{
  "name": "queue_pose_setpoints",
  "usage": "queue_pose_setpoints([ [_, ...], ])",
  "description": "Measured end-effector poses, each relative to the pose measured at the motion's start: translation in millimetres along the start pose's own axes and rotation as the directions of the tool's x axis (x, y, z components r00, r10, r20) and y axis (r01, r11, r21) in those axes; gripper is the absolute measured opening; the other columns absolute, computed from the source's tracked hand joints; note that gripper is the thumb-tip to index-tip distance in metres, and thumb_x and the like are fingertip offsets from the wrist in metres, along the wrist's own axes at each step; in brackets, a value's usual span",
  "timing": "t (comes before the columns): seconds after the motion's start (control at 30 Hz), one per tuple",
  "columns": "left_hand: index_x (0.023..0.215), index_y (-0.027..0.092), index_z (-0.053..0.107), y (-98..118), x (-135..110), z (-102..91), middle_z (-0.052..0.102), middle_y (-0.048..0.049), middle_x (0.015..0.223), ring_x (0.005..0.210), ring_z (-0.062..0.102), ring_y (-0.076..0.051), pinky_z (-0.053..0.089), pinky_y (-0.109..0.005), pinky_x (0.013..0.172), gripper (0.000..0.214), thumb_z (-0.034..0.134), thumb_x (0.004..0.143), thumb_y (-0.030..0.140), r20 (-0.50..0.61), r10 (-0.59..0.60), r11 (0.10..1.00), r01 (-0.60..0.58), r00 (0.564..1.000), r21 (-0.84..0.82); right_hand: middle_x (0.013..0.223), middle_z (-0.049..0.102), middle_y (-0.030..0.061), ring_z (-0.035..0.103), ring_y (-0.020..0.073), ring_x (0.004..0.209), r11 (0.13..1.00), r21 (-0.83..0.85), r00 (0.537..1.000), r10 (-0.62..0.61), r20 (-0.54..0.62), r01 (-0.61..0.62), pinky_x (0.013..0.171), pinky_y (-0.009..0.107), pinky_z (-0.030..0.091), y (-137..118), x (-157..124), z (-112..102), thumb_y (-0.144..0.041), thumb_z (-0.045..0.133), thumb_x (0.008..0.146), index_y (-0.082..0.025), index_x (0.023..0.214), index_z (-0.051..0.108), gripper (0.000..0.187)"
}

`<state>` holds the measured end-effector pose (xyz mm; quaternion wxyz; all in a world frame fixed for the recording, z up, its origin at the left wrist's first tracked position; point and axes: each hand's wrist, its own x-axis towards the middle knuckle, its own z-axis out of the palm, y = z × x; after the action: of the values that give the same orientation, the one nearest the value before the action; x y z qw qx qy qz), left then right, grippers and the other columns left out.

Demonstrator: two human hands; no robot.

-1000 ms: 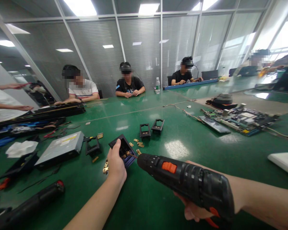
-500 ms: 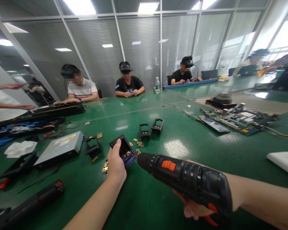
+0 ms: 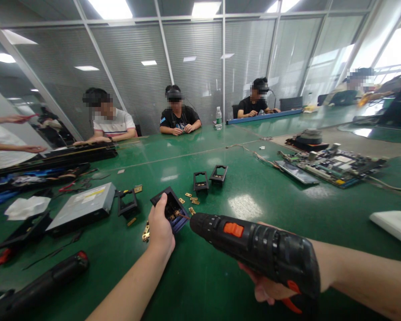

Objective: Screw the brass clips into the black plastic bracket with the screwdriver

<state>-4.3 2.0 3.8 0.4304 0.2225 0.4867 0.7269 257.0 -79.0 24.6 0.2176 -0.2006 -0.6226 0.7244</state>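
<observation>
My left hand [image 3: 160, 225] grips a black plastic frame [image 3: 175, 201], thumb over its near rim, tilted so its inside faces right. Small brass pieces show inside it. My right hand [image 3: 267, 285] is wrapped round the handle of a black and orange power screwdriver [image 3: 250, 243], which points left. Its thin bit reaches into the frame by the brass pieces; whether it sits in a screw head is too small to tell. Loose brass plates [image 3: 146, 232] lie beside my left hand, and several more [image 3: 194, 200] lie just beyond the frame.
Two similar black frames [image 3: 210, 177] stand farther back, another [image 3: 128, 203] on the left by a metal disc drive [image 3: 83, 207]. A second black tool [image 3: 43, 281] lies front left. Circuit boards [image 3: 344, 165] and a white box [image 3: 392, 227] lie right. Several people sit across the green table.
Almost nothing differs. The whole view has shifted very slightly; both hands keep their hold, and the bit stays inside the black frame.
</observation>
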Motion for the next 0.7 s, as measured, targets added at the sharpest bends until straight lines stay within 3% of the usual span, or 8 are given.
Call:
queue_pose_setpoints([
  [0.27, 0.107, 0.019, 0.073, 0.7, 0.0, 0.4, 0.075, -0.0077, 0.104, 0.102, 0.07, -0.025, 0.055, -0.04, 0.094, 0.037, 0.075, 0.079, 0.042, 0.005, 0.012, 1.0, -0.012, 1.0, -0.007, 0.068, 0.068, 0.0005, 0.066, 0.0098, 0.063, 0.999, -0.045, 0.999, 0.021, 0.04, -0.019, 0.06, 0.017, 0.056, -5.3, 0.7, 0.1, 0.004, 0.072, 0.063, -0.011, 0.073, 0.068, 0.018],
  [0.47, 0.108, 0.019, 0.073, -1.0, 0.8, -1.9, 0.075, -0.0078, 0.103, 0.097, 0.071, -0.024, 0.056, -0.041, 0.091, 0.038, 0.075, 0.079, 0.043, 0.005, 0.004, 1.0, -0.004, 1.0, -0.006, 0.067, 0.069, -0.0023, 0.067, 0.0102, 0.063, 0.998, 0.0, 0.998, -0.06, 0.003, 0.06, 0.058, 0.015, 0.056, 0.1, 1.2, 0.1, 0.01, 0.071, 0.057, -0.014, 0.082, 0.07, 0.034],
  [0.7, 0.108, 0.018, 0.073, -6.0, 4.4, -5.2, 0.075, -0.0087, 0.105, 0.101, 0.071, -0.025, 0.055, -0.04, 0.093, 0.043, 0.077, 0.077, 0.047, 0.033, 0.006, 1.0, -0.006, 0.999, 0.01, 0.07, 0.07, -0.0008, 0.067, 0.0101, 0.064, 0.998, -0.028, 0.997, -0.061, 0.053, 0.062, 0.061, 0.016, 0.057, 3.0, 0.1, -1.3, 0.015, 0.066, 0.058, -0.011, 0.081, 0.071, 0.035],
])
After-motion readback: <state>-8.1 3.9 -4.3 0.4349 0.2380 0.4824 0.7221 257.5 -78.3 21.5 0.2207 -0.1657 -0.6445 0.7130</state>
